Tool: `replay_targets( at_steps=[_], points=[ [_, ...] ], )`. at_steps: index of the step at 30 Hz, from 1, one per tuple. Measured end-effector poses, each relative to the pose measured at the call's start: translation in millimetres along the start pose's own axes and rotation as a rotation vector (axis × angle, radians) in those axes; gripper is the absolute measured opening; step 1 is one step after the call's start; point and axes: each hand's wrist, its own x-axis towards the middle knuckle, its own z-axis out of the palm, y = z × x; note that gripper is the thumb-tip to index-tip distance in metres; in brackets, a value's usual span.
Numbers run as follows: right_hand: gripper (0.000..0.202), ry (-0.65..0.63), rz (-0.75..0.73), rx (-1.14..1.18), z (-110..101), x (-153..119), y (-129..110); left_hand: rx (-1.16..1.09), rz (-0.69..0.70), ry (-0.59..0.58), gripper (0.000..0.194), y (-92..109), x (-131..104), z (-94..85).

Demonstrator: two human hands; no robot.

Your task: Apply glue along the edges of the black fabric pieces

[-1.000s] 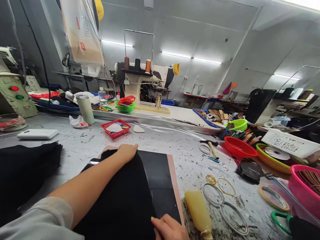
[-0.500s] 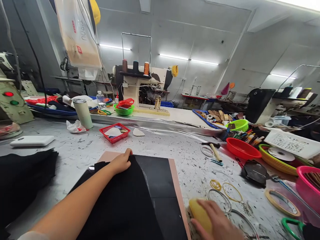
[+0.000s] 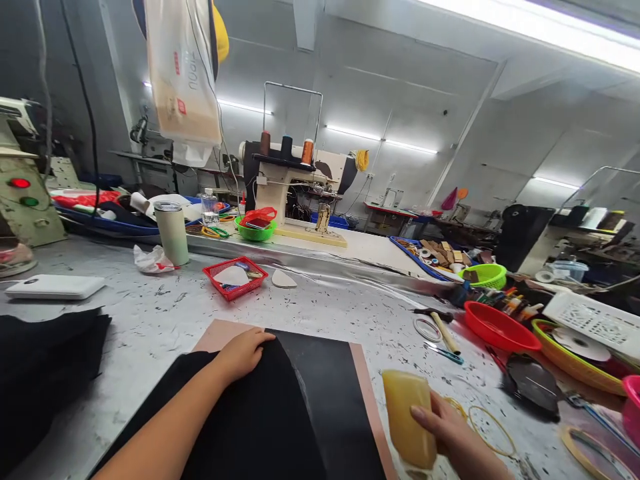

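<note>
Black cloth (image 3: 260,413) lies over a dark sheet (image 3: 333,380) on a pinkish board (image 3: 363,380) at the bottom middle. My left hand (image 3: 245,353) rests on the cloth's upper edge, fingers together; whether they pinch the fabric is hard to see. Right of the board, my right hand (image 3: 443,427) grips a yellowish translucent block (image 3: 409,420), held upright with the thumb across its face. The cloth's lower part runs out of the frame.
A red basket (image 3: 235,277), a tumbler (image 3: 171,233) and a white flat box (image 3: 55,287) stand on the left. Rightward lie a hammer (image 3: 444,332), tape rolls (image 3: 427,329), a red bowl (image 3: 501,325) and a black object (image 3: 533,387). Behind is a sewing machine (image 3: 273,193).
My right hand has lifted the yellowish block and turned it upright. My left hand's fingers now lie flatter on the cloth's edge. The camera view has shifted.
</note>
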Motion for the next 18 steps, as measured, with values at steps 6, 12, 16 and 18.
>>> replay_targets(
  at_steps=[6,12,16,18],
  points=[
    [0.048,-0.105,-0.064,0.473,58.6,20.8,-26.6,-0.196,-0.189,-0.018,0.051,5.8,5.1,-6.0],
    [0.047,-0.123,0.009,0.757,86.8,18.9,-20.2,0.026,-0.219,-0.175,0.050,20.8,31.0,-18.7],
    [0.045,-0.124,0.026,0.788,84.2,9.2,-11.3,0.132,-0.162,-0.256,0.044,30.9,42.6,-27.8],
    [0.044,-0.084,0.031,0.814,77.6,6.0,-5.4,0.180,-0.122,-0.277,0.037,34.4,45.0,-30.0]
  ],
)
